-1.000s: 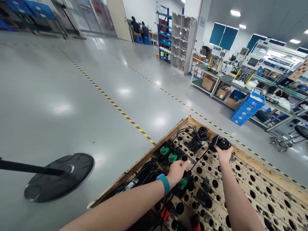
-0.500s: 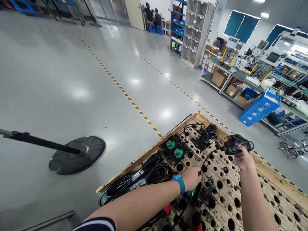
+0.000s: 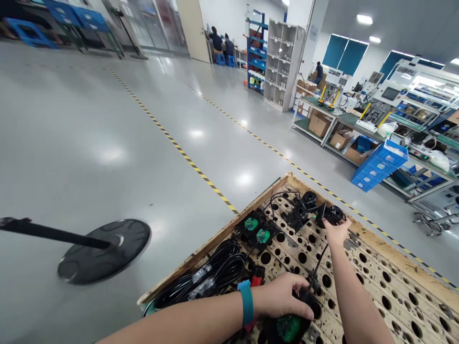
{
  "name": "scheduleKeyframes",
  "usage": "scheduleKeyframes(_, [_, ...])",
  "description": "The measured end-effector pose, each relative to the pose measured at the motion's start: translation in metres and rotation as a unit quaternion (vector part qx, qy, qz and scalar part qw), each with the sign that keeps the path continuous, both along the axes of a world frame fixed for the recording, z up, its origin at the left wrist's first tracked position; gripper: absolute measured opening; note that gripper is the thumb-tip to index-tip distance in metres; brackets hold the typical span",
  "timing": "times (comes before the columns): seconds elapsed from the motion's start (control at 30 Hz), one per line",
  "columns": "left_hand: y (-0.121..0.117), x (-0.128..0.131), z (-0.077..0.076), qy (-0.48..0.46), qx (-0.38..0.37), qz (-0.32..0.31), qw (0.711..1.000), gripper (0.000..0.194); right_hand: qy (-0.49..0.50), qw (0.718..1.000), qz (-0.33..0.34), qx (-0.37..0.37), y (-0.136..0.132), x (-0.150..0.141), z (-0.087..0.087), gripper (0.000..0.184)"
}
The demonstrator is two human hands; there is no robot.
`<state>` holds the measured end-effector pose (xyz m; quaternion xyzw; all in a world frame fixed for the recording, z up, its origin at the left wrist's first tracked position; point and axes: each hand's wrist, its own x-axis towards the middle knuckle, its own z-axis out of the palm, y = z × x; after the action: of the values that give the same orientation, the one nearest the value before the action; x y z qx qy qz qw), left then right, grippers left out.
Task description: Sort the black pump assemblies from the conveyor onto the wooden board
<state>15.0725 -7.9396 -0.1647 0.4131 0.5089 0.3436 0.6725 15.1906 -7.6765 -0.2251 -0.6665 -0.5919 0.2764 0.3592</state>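
I stand over a wooden board (image 3: 390, 260) drilled with many round holes. My right hand (image 3: 335, 230) reaches to its far side and grips a black round motor-like part (image 3: 335, 215) trailing a black cable (image 3: 320, 262). My left hand (image 3: 285, 298), with a teal wristband, is closed over a black unit with a green piece (image 3: 289, 327) at the board's near edge. Two more black units with green pieces (image 3: 256, 229) and a cluster of black parts (image 3: 301, 208) sit near the far corner.
A bundle of coiled black cables (image 3: 208, 272) lies on the board's left side. A black round stand base (image 3: 105, 248) with a pole rests on the grey floor to the left. Workbenches, blue crates (image 3: 378, 165) and shelving stand at the right; people sit far back.
My right hand has moved the black round part back down toward the board's far side. My left hand has come nearer and closed over the black unit with the green piece.
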Motion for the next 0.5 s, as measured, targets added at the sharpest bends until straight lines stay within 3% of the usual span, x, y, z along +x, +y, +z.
scheduleKeyframes(0.13, [-0.011, -0.009, 0.013, -0.013, -0.003, 0.002, 1.000, 0.082, -0.007, 1.000, -0.022, -0.011, 0.005, -0.004, -0.006, 0.084])
scheduleKeyframes(0.27, [-0.015, -0.004, 0.020, -0.039, -0.005, 0.023, 0.999, 0.080, -0.056, 0.997, -0.049, -0.037, 0.004, -0.021, -0.001, 0.079])
scheduleKeyframes(0.37, [-0.018, -0.003, 0.023, -0.012, -0.008, 0.059, 0.998, 0.069, -0.095, 0.993, -0.044, -0.059, -0.001, -0.028, 0.006, 0.074])
scheduleKeyframes(0.5, [-0.026, -0.012, 0.033, 0.005, 0.004, 0.067, 0.998, 0.061, -0.135, 0.987, -0.007, -0.092, -0.003, -0.013, 0.014, 0.067])
